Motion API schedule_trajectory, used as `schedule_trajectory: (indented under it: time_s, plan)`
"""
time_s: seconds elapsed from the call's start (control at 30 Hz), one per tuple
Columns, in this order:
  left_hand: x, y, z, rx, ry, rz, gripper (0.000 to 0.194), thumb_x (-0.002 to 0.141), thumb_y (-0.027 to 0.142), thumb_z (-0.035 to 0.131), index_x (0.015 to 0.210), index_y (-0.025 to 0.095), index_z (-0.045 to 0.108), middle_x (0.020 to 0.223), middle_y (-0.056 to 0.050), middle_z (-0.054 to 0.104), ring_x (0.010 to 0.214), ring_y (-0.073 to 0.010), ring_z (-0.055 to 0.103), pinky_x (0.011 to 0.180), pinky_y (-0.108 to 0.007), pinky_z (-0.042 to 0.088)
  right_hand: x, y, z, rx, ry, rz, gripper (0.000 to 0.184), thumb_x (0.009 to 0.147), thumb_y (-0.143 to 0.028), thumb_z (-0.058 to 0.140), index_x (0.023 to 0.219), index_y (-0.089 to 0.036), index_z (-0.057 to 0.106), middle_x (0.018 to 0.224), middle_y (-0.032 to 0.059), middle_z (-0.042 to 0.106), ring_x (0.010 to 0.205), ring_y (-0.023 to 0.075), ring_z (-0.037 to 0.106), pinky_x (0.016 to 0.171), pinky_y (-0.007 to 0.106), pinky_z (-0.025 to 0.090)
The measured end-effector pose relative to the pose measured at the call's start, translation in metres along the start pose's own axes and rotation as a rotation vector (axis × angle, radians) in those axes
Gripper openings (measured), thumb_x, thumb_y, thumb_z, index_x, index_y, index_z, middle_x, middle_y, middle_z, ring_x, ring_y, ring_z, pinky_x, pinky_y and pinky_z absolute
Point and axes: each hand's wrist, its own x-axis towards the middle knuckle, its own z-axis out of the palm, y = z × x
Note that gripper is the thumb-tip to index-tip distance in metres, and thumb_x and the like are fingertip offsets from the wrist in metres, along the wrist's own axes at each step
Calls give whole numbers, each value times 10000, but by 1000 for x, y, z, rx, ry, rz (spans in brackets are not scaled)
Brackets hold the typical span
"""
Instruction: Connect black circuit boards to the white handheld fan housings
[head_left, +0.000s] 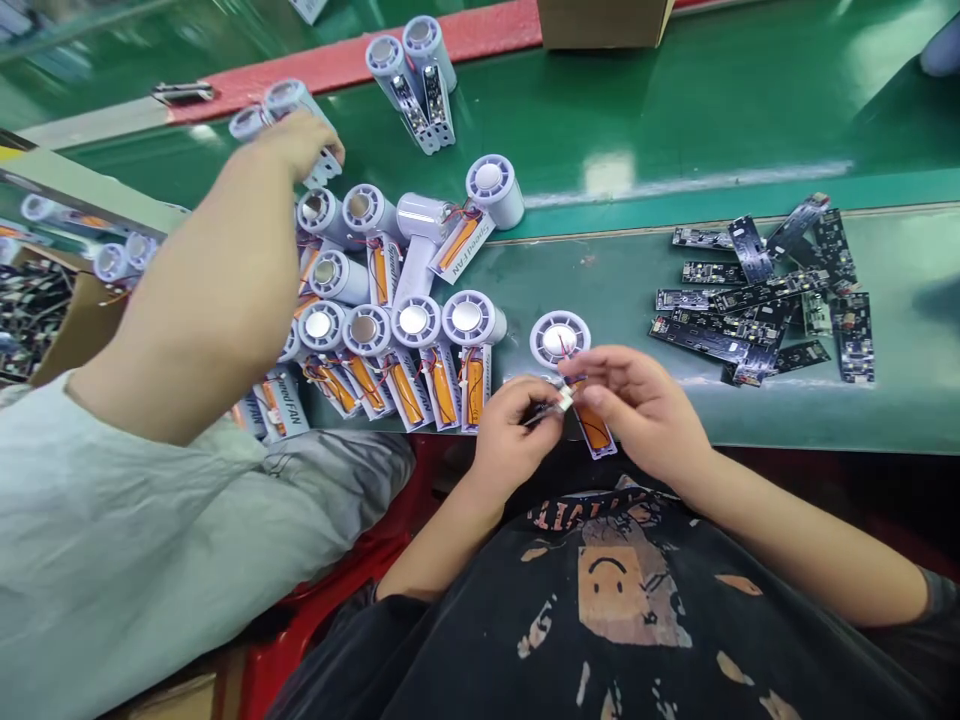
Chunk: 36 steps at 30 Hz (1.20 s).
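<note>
My left hand (517,425) and my right hand (641,400) meet at the near edge of the green table, both pinched on a small white connector (564,400) with thin wires. Just behind my fingers lies a white handheld fan half (559,340) with its orange battery (594,425) partly under my right hand. A row of several similar fan halves (409,350) with orange batteries lies to the left.
A co-worker's arm (217,290) in a pale sleeve reaches from the left over the fans, the hand (300,140) on a fan at the back. A pile of black circuit boards (757,300) lies right. Two upright fans (412,70) and a cardboard box (604,20) stand behind.
</note>
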Motion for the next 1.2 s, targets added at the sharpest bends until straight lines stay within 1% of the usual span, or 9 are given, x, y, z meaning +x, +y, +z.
schedule_trajectory:
  time_s: [0.1, 0.17, 0.4, 0.53, 0.67, 0.8, 0.93, 1.07, 1.2]
  plan:
    - [-2, -9, 5, -258, 37, -240, 248, 821, 432, 689, 793, 190, 643, 637, 37, 552, 532, -94, 469, 561, -238, 420, -2, 3, -1, -413, -74, -284, 156, 913, -159, 564, 1040, -213, 636, 1005, 36, 763, 886, 156, 684, 804, 338, 496]
    - [-2, -10, 5, -286, 16, -244, 297, 829, 484, 688, 807, 190, 645, 634, 40, 544, 518, -91, 455, 554, -238, 416, -1, 5, -3, -541, -83, -354, 135, 927, -159, 570, 1032, -196, 645, 997, 42, 764, 891, 160, 680, 800, 336, 474]
    - [-3, 1, 3, 201, 78, 306, 59, 849, 167, 663, 867, 223, 666, 811, 6, 676, 766, -139, 607, 742, -271, 477, 3, 6, -4, -475, -75, -298, 106, 899, -143, 582, 854, -205, 656, 835, 2, 725, 804, 144, 655, 737, 307, 440]
    - [-5, -1, 9, -58, 83, -12, 149, 887, 309, 655, 791, 198, 625, 718, 23, 601, 642, -108, 534, 628, -239, 448, 0, 9, 0, -423, 38, -262, 90, 845, -150, 600, 795, -215, 637, 782, -7, 694, 761, 143, 639, 732, 309, 470]
    - [-12, 1, 8, -462, -85, -386, 313, 877, 505, 643, 980, 210, 628, 664, 48, 524, 478, -63, 369, 438, -189, 297, 0, 11, -1, -407, 50, -263, 99, 841, -147, 608, 773, -211, 641, 769, -4, 705, 748, 143, 643, 718, 307, 479]
    - [-28, 3, 0, -588, -152, -399, 489, 937, 582, 511, 1254, 210, 542, 652, 39, 526, 483, -78, 393, 435, -197, 316, 1, 11, -1, -461, 12, -296, 81, 855, -166, 627, 826, -215, 685, 797, 0, 727, 745, 149, 659, 720, 321, 460]
    - [-40, -1, -9, -548, -58, -444, 430, 913, 534, 576, 1165, 186, 589, 807, -14, 593, 624, -111, 541, 579, -257, 481, 1, 11, -1, -494, 0, -293, 91, 864, -181, 624, 840, -228, 698, 814, 4, 729, 765, 160, 667, 727, 331, 456]
    - [-42, 1, -16, -438, -79, -477, 329, 828, 399, 734, 1040, 224, 552, 870, 24, 600, 586, -71, 569, 542, -209, 485, 0, 11, -1, -498, -8, -311, 86, 863, -166, 628, 856, -226, 690, 822, 7, 717, 768, 155, 650, 734, 326, 450]
    - [-40, 6, -16, -237, -117, -475, 293, 918, 287, 616, 1165, 252, 463, 962, 3, 671, 490, -60, 594, 488, -205, 485, -3, 10, 0, -524, -52, -335, 101, 890, -179, 605, 850, -221, 687, 842, 13, 705, 769, 155, 623, 722, 329, 422]
